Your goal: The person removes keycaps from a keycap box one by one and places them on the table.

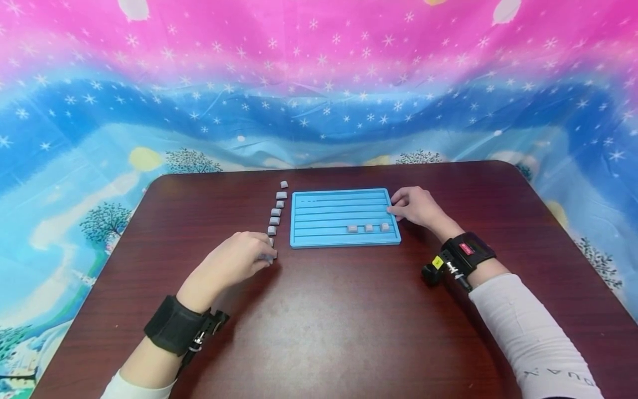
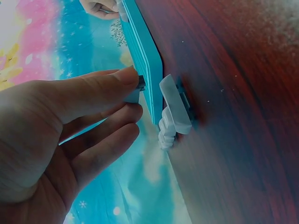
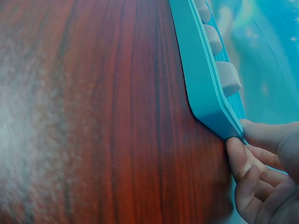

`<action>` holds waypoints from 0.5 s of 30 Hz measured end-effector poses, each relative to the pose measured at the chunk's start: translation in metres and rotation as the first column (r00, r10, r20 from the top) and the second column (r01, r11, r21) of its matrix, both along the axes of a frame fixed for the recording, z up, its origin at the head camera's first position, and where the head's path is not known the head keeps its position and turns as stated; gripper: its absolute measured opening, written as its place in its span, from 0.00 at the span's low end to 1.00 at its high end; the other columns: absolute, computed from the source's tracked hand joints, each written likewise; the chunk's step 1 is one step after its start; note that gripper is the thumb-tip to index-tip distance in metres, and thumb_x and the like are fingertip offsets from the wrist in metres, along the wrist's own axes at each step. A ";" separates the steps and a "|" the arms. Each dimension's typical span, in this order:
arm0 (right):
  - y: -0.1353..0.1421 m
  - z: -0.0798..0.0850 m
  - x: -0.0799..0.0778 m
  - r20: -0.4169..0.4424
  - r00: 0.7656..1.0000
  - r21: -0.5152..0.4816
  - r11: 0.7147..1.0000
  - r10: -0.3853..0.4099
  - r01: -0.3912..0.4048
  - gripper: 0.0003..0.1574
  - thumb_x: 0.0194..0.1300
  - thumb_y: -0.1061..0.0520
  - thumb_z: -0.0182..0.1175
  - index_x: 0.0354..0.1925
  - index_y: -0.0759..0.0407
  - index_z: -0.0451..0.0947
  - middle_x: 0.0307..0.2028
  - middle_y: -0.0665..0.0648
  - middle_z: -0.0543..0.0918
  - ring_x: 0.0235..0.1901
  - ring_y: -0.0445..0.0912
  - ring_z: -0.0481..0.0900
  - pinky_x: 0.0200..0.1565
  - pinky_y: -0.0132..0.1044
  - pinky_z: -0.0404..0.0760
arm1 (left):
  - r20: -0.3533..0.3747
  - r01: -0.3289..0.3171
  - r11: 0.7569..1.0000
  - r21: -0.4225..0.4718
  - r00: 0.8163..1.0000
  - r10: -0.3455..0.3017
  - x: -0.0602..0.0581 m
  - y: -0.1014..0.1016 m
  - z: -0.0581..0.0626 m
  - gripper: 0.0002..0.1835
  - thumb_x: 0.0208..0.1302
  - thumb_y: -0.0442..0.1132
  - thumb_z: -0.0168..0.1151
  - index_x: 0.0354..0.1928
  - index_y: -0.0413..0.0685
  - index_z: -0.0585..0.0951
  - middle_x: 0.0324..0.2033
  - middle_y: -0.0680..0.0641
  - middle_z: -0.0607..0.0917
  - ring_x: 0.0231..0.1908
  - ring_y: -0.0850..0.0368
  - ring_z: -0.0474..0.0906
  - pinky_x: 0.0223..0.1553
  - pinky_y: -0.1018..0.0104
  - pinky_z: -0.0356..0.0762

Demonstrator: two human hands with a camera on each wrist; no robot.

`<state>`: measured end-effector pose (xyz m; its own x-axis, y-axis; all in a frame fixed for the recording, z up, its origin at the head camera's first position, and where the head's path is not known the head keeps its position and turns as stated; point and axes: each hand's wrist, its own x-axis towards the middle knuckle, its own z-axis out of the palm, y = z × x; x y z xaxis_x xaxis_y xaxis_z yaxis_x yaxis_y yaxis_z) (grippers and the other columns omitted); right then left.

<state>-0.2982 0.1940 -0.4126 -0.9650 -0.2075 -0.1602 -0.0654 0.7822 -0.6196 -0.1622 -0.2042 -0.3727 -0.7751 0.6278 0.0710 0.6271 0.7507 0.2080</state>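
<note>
My left hand (image 1: 236, 257) is at the near end of a column of grey keycaps (image 1: 276, 212), left of the blue ridged tray (image 1: 292, 221). In the left wrist view, its thumb and fingertips pinch a small keycap (image 2: 133, 96), dark on one side. Just beyond stands a wider pale keycap (image 2: 174, 105) on the table, tilted in that view. My right hand (image 1: 417, 206) grips the tray's right edge; in the right wrist view the thumb lies on the rim, a finger at the side below the corner. Three keycaps (image 1: 369, 228) sit spaced along the tray's lower right groove.
A dark reddish wooden table (image 1: 319, 321) carries everything. Behind it hangs a pink and blue snowflake cloth (image 1: 319, 100). Each wrist wears a black strap (image 1: 468, 254) with a small camera.
</note>
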 end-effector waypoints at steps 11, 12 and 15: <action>0.001 0.001 0.001 -0.016 1.000 0.015 1.000 0.007 -0.006 0.21 0.63 0.51 0.63 0.48 0.63 0.76 0.37 0.62 0.86 0.28 0.44 0.84 0.40 0.43 0.82 | 0.038 -0.010 1.000 0.022 0.999 0.009 0.001 -0.002 -0.006 0.09 0.49 0.33 0.73 0.35 0.48 0.88 0.31 0.54 0.84 0.35 0.62 0.81 0.38 0.67 0.82; 0.001 0.001 0.001 -0.016 1.000 0.015 1.000 0.007 -0.007 0.21 0.63 0.51 0.63 0.48 0.63 0.76 0.37 0.62 0.86 0.28 0.44 0.84 0.40 0.43 0.82 | 0.043 -0.015 1.000 0.020 0.999 0.014 0.002 -0.002 -0.007 0.09 0.49 0.33 0.73 0.35 0.48 0.88 0.31 0.54 0.85 0.35 0.62 0.81 0.38 0.67 0.82; 0.001 0.001 0.001 -0.014 1.000 0.014 1.000 0.007 -0.007 0.21 0.63 0.51 0.63 0.48 0.63 0.76 0.37 0.62 0.86 0.28 0.44 0.84 0.40 0.43 0.82 | 0.051 -0.028 1.000 0.008 0.998 0.028 0.002 -0.002 -0.009 0.09 0.49 0.33 0.73 0.35 0.49 0.88 0.32 0.55 0.85 0.35 0.63 0.81 0.39 0.66 0.82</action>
